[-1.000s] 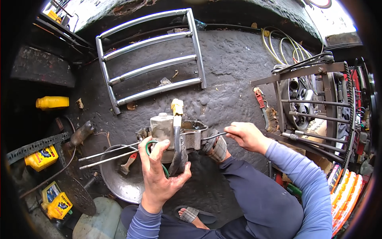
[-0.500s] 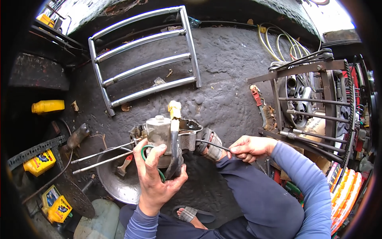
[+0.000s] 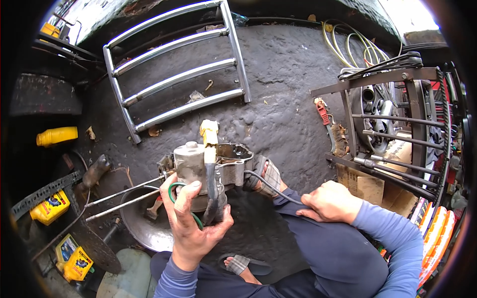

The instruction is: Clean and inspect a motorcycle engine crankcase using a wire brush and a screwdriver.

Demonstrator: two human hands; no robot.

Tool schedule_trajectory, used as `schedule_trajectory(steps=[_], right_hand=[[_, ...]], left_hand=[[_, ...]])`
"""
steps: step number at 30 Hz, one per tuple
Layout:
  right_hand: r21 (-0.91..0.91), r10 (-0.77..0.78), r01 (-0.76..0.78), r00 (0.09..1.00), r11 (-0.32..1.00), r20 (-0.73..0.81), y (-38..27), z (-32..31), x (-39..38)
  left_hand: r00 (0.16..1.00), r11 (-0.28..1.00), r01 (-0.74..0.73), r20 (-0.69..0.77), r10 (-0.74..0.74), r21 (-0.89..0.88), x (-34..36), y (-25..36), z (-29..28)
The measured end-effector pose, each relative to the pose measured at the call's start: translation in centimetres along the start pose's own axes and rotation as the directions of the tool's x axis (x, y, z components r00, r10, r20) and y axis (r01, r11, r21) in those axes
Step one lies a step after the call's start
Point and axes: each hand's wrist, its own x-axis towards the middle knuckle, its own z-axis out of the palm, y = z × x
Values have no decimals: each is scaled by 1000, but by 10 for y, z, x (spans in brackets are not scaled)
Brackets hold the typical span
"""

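My left hand is wrapped around the near side of a grey metal engine part, thumb and fingers gripping its round body. Past that hand runs a green wire, and a thick black cable rises up to a yellow plug. Two long metal rods stick out to the left of the part. From its right side comes a thin dark cable, bent toward my knee. Its far end is pinched by my right hand, closed just over the trousered knee.
A metal basin with a brush sits beneath at left. Farther off lies a chrome rack. At right stands a rusty metal frame of tools, near a red-handled tool. Yellow bottles lie at left.
My right hand has moved right and slightly toward me, drawing out a longer stretch of the thin cable. My left hand keeps its grip on the engine part.
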Motion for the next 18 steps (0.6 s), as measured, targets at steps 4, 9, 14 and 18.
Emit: schedule_trajectory(steps=[4, 9, 14, 18], right_hand=[[289, -110, 286, 858, 914, -502, 6, -12, -4], [790, 483, 54, 765, 610, -426, 49, 13, 25], [477, 244, -47, 901, 877, -359, 43, 49, 14], [359, 60, 4, 984, 933, -168, 27, 47, 3]], left_hand=[[999, 999, 31, -18, -32, -31, 2, 4, 2], [1000, 999, 20, -15, -20, -42, 1, 5, 1], [999, 996, 46, 1, -46, -76, 4, 8, 0], [999, 996, 44, 10, -43, -77, 9, 4, -3]])
